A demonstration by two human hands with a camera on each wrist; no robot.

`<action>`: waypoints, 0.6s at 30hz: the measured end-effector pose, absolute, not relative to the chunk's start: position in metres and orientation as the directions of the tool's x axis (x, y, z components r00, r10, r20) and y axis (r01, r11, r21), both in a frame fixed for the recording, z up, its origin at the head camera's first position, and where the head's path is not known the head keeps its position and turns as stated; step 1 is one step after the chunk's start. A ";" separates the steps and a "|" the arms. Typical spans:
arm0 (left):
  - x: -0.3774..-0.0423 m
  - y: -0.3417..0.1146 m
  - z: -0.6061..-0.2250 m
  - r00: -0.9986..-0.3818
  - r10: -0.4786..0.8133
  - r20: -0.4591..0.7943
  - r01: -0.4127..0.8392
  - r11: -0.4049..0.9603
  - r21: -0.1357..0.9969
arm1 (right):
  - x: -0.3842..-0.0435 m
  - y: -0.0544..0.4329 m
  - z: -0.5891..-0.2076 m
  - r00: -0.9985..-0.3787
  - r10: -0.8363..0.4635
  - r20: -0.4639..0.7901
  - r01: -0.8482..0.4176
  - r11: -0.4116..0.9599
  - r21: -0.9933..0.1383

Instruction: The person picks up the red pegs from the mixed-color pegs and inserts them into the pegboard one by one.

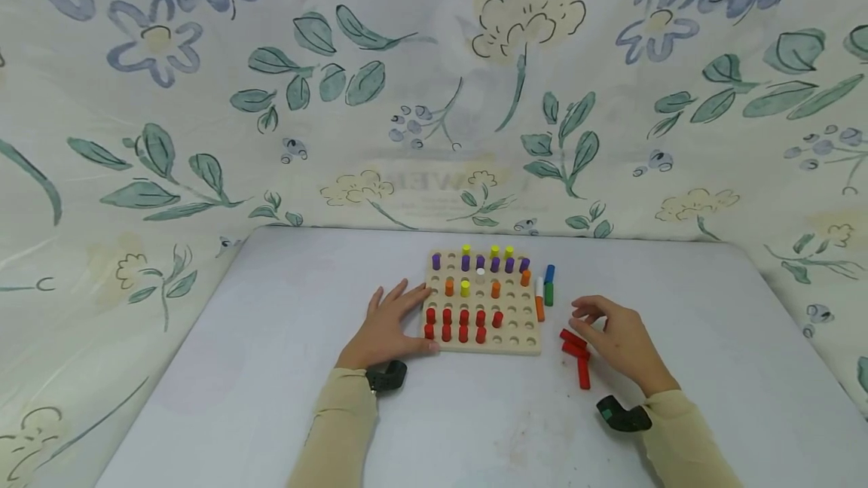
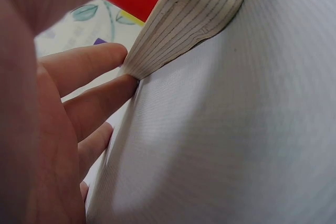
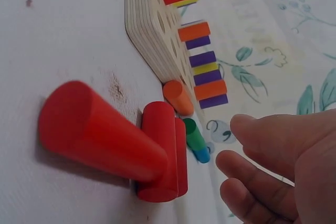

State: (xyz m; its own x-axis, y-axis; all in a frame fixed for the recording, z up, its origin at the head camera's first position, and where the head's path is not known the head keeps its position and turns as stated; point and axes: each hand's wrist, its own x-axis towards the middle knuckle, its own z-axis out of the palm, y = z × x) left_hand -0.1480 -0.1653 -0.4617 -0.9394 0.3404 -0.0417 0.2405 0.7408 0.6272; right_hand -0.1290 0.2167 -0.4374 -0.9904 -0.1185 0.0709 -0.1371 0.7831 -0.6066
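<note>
A light wooden pegboard (image 1: 518, 328) carries upright pegs: red pegs (image 1: 464, 317) in its two front rows, purple, yellow, orange and white ones farther back. My left hand (image 1: 388, 326) rests at its left side, fingers spread and thumb by the front left corner. In the left wrist view, the fingertips touch the board's layered edge (image 2: 194, 19). Right of the board, my right hand (image 1: 620, 337) hovers by three loose red pegs (image 1: 583, 373), its fingers loosely bent with nothing between them. The right wrist view shows one red peg (image 3: 100, 135) lying against the other two.
Close along the board's right side lie loose pegs: white (image 1: 539, 287), orange (image 1: 539, 310), blue (image 1: 550, 273) and green (image 1: 548, 294). All sit on a white table (image 1: 271, 398). A flower-patterned cloth (image 1: 434, 96) hangs behind the far edge.
</note>
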 end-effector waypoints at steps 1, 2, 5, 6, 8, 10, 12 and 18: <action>-0.148 -0.165 -0.462 -0.939 0.341 -0.039 0.243 0.740 0.627 | -0.129 0.217 -0.438 -0.991 -0.120 0.066 -0.135 0.785 -0.605; -0.148 -0.166 -0.462 -0.939 0.343 -0.038 0.244 0.738 0.630 | -0.129 0.218 -0.438 -0.991 -0.121 0.063 -0.134 0.786 -0.603; -0.148 -0.166 -0.463 -0.939 0.341 -0.038 0.242 0.738 0.630 | -0.130 0.219 -0.439 -0.991 -0.121 0.051 -0.128 0.787 -0.603; -0.148 -0.166 -0.463 -0.939 0.340 -0.038 0.242 0.739 0.629 | -0.130 0.219 -0.440 -0.991 -0.121 0.049 -0.126 0.788 -0.603; -0.149 -0.166 -0.464 -0.940 0.339 -0.040 0.241 0.741 0.627 | -0.130 0.219 -0.440 -0.992 -0.122 0.043 -0.123 0.788 -0.604; -0.149 -0.166 -0.463 -0.940 0.338 -0.044 0.238 0.743 0.626 | -0.130 0.218 -0.441 -0.992 -0.121 0.035 -0.118 0.788 -0.604; -0.149 -0.165 -0.463 -0.940 0.337 -0.046 0.235 0.740 0.631 | -0.130 0.218 -0.441 -0.992 -0.122 0.026 -0.112 0.789 -0.605; -0.149 -0.165 -0.463 -0.941 0.337 -0.040 0.238 0.740 0.629 | -0.131 0.217 -0.443 -0.992 -0.126 -0.009 -0.094 0.782 -0.616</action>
State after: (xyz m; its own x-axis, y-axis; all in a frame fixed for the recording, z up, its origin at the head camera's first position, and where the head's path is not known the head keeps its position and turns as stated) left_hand -0.1485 -0.1654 -0.4631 -0.9406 0.3371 -0.0403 0.2384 0.7402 0.6287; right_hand -0.1307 0.2172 -0.4429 -0.9919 -0.1264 -0.0090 -0.0941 0.7824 -0.6157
